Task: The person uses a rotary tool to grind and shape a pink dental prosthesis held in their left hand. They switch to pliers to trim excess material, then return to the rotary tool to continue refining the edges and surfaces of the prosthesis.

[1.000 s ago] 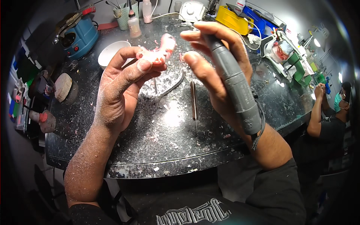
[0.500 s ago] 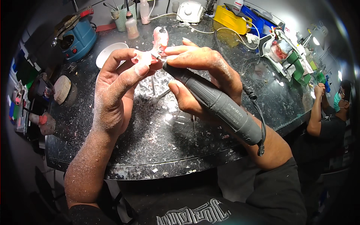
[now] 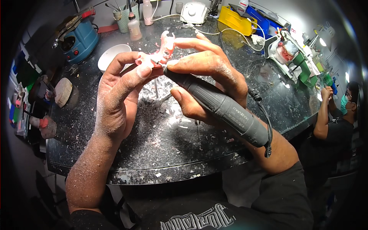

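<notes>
Between thumb and fingers, my left hand pinches a pink partial denture by its near-left end. Pale dust coats that hand and forearm. My right hand is closed around a black rotary handpiece, gripped like a pen. The handpiece's thin metal bur lies against or just over the denture; contact is hard to tell. Fingertips of my right hand are close to the denture's right side. A coiled cord runs from the handpiece's rear along my right forearm.
Shavings litter the black worktop. Behind my left hand sits a white bowl. A blue machine stands far left, a white control box at the back, yellow bin back right. Another person sits at right.
The denture has tilted in my left hand, its upper arm shifting right and slightly down. The handpiece tip has moved slightly left, and the right fingers have spread a little.
</notes>
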